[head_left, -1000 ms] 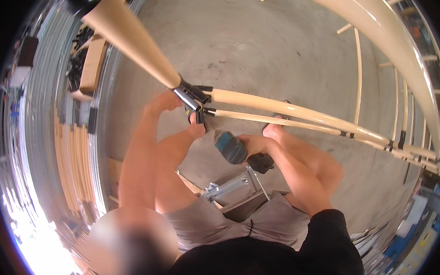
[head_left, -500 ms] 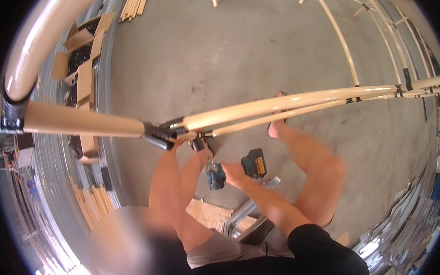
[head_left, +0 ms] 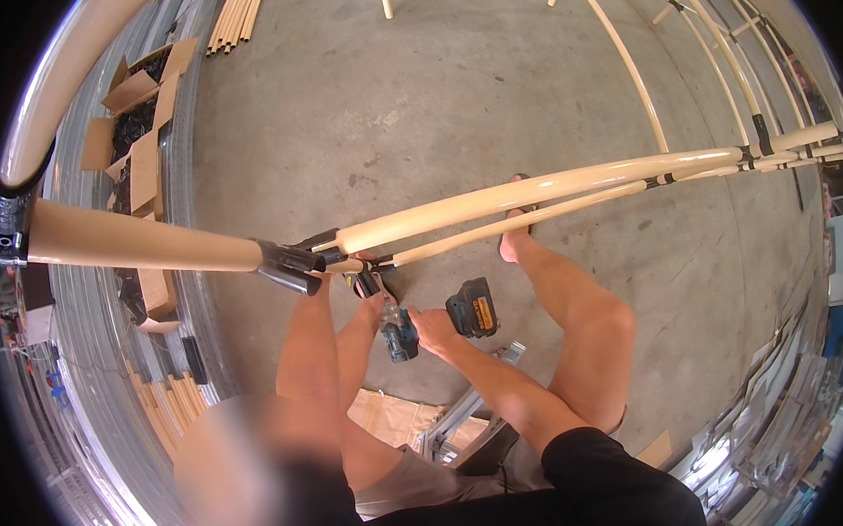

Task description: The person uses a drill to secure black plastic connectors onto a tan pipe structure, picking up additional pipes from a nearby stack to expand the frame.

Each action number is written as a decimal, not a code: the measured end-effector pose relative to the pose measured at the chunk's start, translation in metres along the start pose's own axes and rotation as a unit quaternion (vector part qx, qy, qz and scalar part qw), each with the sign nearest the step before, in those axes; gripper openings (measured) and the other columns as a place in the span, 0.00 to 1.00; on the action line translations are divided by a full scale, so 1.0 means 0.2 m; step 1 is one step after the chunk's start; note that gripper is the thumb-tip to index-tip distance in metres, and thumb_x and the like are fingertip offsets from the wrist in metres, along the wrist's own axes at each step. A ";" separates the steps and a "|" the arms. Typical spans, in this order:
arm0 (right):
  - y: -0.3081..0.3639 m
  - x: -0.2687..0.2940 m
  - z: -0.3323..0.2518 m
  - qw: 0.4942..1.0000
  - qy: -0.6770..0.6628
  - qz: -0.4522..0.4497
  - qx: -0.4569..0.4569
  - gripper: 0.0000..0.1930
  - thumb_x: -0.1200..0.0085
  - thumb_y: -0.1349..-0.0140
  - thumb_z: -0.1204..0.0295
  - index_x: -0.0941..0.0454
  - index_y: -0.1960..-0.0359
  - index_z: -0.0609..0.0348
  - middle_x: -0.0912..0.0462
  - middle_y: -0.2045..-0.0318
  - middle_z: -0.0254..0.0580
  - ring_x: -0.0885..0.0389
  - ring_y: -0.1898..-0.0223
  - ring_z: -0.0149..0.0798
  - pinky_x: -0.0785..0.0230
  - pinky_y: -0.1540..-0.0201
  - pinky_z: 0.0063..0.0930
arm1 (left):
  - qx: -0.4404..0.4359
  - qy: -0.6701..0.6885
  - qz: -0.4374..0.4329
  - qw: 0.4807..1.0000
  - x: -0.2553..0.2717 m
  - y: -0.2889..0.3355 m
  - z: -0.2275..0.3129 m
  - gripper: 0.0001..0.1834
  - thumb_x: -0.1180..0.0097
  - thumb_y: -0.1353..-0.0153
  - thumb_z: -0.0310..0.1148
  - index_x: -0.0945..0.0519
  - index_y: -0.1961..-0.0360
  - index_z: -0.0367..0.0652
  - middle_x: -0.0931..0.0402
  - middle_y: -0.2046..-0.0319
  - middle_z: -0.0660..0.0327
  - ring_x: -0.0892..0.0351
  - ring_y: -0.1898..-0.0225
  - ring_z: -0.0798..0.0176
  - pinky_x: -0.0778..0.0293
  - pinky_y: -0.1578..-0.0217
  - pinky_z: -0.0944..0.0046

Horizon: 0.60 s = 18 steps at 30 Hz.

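head view: right hand (head_left: 432, 330) is wrapped round a teal-and-black drill (head_left: 399, 339), on the near side of the tan pipes (head_left: 531, 192), between the legs (head_left: 584, 322). left hand (head_left: 322, 280) is at the black joint (head_left: 292, 259) on the left (mostly hidden, so i can't tell its grip).

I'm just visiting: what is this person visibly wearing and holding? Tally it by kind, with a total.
Power drill, in the right hand: 1
Black shirt: 1
Grey shorts, pair: 1
Sandals: 2
Total: 5
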State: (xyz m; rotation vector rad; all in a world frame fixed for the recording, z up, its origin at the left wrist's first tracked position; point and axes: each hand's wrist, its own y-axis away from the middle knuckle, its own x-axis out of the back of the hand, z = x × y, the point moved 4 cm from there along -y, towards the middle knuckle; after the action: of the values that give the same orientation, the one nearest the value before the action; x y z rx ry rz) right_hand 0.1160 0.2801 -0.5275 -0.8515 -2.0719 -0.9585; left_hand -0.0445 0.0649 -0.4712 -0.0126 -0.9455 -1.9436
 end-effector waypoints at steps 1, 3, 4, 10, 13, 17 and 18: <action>0.00 0.01 0.01 1.000 0.002 -0.004 -0.006 0.27 0.34 0.55 0.69 0.32 0.53 0.59 0.18 0.76 0.47 0.16 0.72 0.51 0.25 0.70 0.42 | -0.004 0.000 -0.005 1.000 -0.01 -0.02 0.01 0.20 0.37 0.43 0.34 0.22 0.50 0.42 0.21 0.61 0.59 0.22 0.63 0.63 0.25 0.64 0.61; 0.00 0.03 0.00 1.000 0.002 0.006 -0.006 0.22 0.37 0.53 0.71 0.31 0.56 0.59 0.18 0.76 0.47 0.16 0.72 0.50 0.25 0.70 0.41 | -0.010 0.003 -0.008 1.000 -0.02 -0.04 0.00 0.20 0.37 0.43 0.33 0.22 0.50 0.41 0.21 0.62 0.59 0.22 0.63 0.64 0.25 0.64 0.62; 0.02 0.04 -0.03 1.000 0.001 0.019 0.001 0.18 0.40 0.50 0.72 0.30 0.58 0.59 0.17 0.76 0.48 0.16 0.72 0.50 0.24 0.70 0.41 | -0.008 0.006 -0.006 1.000 -0.02 -0.02 -0.02 0.19 0.37 0.43 0.33 0.22 0.50 0.41 0.21 0.62 0.59 0.23 0.63 0.64 0.25 0.65 0.62; 0.03 0.02 -0.07 0.998 -0.050 0.006 -0.034 0.22 0.35 0.54 0.72 0.29 0.57 0.60 0.17 0.74 0.49 0.16 0.70 0.52 0.24 0.66 0.43 | -0.015 0.015 -0.012 1.000 -0.05 -0.02 -0.04 0.19 0.37 0.43 0.33 0.22 0.51 0.39 0.21 0.64 0.59 0.23 0.65 0.65 0.26 0.66 0.63; 0.01 -0.01 -0.06 0.998 -0.046 0.012 -0.050 0.25 0.32 0.58 0.72 0.28 0.57 0.60 0.17 0.73 0.48 0.16 0.69 0.53 0.24 0.64 0.44 | -0.022 0.016 -0.018 0.999 -0.04 -0.06 -0.04 0.19 0.37 0.43 0.32 0.22 0.51 0.38 0.21 0.65 0.60 0.23 0.66 0.66 0.26 0.67 0.64; 0.02 0.03 -0.05 0.997 -0.054 0.023 -0.048 0.21 0.33 0.57 0.73 0.27 0.60 0.59 0.17 0.74 0.48 0.16 0.68 0.53 0.24 0.64 0.45 | -0.025 0.028 -0.017 0.999 -0.06 -0.06 -0.06 0.18 0.37 0.42 0.32 0.22 0.52 0.37 0.22 0.66 0.60 0.23 0.67 0.66 0.26 0.68 0.64; 0.02 0.03 -0.05 0.997 -0.055 0.016 -0.046 0.21 0.33 0.57 0.73 0.27 0.60 0.59 0.17 0.74 0.48 0.16 0.68 0.53 0.24 0.64 0.45 | -0.030 0.029 -0.018 0.999 -0.06 -0.07 -0.06 0.18 0.37 0.42 0.31 0.22 0.52 0.37 0.22 0.67 0.60 0.23 0.67 0.67 0.26 0.69 0.65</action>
State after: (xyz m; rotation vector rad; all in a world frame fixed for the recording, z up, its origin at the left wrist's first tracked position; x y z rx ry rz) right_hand 0.1185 0.2756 -0.5176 -1.0018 -2.1131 -1.0169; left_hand -0.0445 0.0697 -0.4916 0.0249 -0.8539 -1.9939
